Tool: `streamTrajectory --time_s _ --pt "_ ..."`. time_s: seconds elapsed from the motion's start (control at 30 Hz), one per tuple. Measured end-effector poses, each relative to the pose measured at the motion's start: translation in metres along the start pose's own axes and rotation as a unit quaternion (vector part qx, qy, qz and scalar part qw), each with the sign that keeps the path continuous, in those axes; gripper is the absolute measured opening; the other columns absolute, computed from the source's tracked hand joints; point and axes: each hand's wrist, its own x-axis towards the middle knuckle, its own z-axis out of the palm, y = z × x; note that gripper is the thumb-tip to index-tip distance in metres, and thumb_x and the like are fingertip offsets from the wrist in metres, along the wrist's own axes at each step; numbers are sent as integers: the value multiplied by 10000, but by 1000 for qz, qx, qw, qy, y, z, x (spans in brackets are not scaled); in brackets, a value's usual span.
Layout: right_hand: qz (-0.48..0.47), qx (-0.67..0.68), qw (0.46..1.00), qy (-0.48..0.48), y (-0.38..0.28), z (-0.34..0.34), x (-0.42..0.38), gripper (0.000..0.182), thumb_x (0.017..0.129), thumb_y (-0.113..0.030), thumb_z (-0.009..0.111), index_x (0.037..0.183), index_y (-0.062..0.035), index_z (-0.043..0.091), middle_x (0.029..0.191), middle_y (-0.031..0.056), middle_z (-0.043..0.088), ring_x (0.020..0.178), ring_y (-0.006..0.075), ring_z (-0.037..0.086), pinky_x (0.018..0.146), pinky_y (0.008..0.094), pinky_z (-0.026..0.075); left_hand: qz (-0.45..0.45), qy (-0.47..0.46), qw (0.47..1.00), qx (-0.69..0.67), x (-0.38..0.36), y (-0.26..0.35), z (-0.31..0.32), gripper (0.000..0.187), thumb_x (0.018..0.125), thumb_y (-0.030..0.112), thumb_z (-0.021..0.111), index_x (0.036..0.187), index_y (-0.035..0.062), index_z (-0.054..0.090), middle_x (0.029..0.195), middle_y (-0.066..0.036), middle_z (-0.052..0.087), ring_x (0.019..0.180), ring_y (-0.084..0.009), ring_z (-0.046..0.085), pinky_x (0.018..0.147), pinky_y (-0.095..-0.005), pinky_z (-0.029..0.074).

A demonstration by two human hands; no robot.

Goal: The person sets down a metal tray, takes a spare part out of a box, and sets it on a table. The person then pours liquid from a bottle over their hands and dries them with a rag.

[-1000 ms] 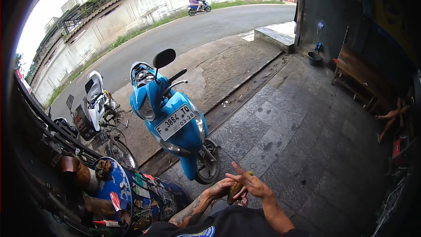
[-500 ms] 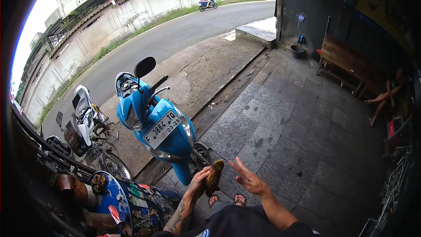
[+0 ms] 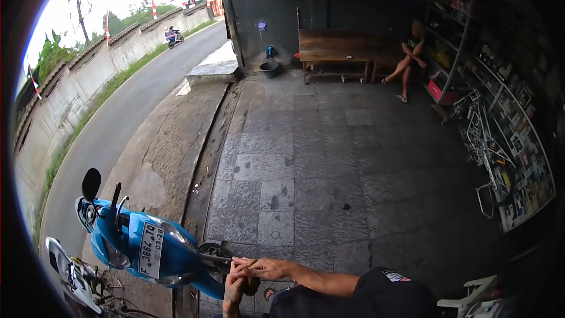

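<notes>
Low in the view, near the front of a blue scooter (image 3: 170, 253), my two hands meet. My left hand (image 3: 234, 285) is closed, its fingers curled around a brownish rag, most of which is hidden by the hands; a dark bit of the rag (image 3: 252, 286) shows below the right palm. Across the left fingers lies my right hand (image 3: 266, 268), palm down with its fingers stretched out. Whether the right fingers also touch the rag cannot be seen.
A white motorcycle (image 3: 70, 274) stands at the lower left. Ahead are a wooden bench (image 3: 332, 53), a black basin (image 3: 269, 69) and a seated person (image 3: 412, 56). Metal frames (image 3: 482, 135) and a glass display case (image 3: 524, 147) line the right side. A white chair (image 3: 471, 300) is at the lower right.
The view has swung to the right. My right hand, apart with fingers spread before, has come onto my left hand, and the rag has become mostly hidden.
</notes>
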Motion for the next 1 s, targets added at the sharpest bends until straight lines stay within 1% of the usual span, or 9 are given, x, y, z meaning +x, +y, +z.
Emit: streamTrajectory --time_s 0.27,0.33,0.47,0.53,0.63,0.7,0.77,0.87,1.0 --pt "45 78 992 93 14 -12 -2 585 936 -498 401 1380 -118 415 1475 165 293 1389 264 213 1101 344 221 19 -11 996 83 -1 11 -5 329 771 2 474 1058 -65 620 1079 -74 465 1048 -191 489 922 -270 371" --pt "-85 86 953 277 -7 -35 -4 641 938 -479 414 1432 -87 301 1481 153 284 1388 249 208 1098 330 234 -22 69 994 -78 -10 1 -6 332 798 14 445 1074 -76 606 1070 -52 480 959 -166 538 824 -253 446" --pt "-64 -55 977 194 -11 -21 0 718 933 -470 452 1467 -79 174 1499 159 234 1391 248 187 1099 322 227 -35 167 966 -192 -9 26 15 375 839 42 401 1168 -59 550 1128 -57 521 1010 -148 544 832 -240 446" --pt "-24 31 986 159 14 14 14 851 901 -501 515 1479 -83 52 1506 187 187 1394 260 172 1114 345 187 30 113 986 -122 -2 23 22 397 901 168 440 1232 -42 506 1100 -71 587 969 -156 573 846 -244 446" --pt "52 72 991 103 -6 4 12 1063 823 -543 614 1463 -91 -104 1490 243 168 1394 303 154 1113 385 181 -35 49 982 -176 -11 -5 20 349 951 259 433 1116 -27 544 1005 -66 576 876 -122 559 743 -221 439" --pt "26 48 994 90 -9 3 8 1081 817 -526 632 1459 -92 -122 1490 249 165 1397 325 144 1112 388 184 -56 4 979 -195 -9 4 23 336 947 262 440 1081 -25 551 982 -59 569 856 -114 553 731 -215 435" --pt "-83 42 972 217 -8 17 7 1096 812 -473 665 1455 -90 -135 1485 256 179 1399 330 148 1109 400 191 -3 -6 992 -129 -6 7 23 345 935 282 462 1055 -27 556 964 -52 551 848 -106 550 717 -204 426" --pt "-136 193 934 269 -31 11 9 1038 850 -354 665 1458 -136 -147 1488 233 197 1390 295 203 1087 398 252 21 25 995 -98 2 24 30 250 811 72 449 895 -94 617 1045 -89 501 977 -170 509 799 -259 416" --pt "-185 182 856 447 -55 -24 7 788 926 -437 507 1473 -76 70 1490 194 223 1389 285 213 1100 423 247 -17 120 963 -240 9 25 34 257 830 78 412 997 -21 581 991 -68 539 873 -125 543 739 -233 448"
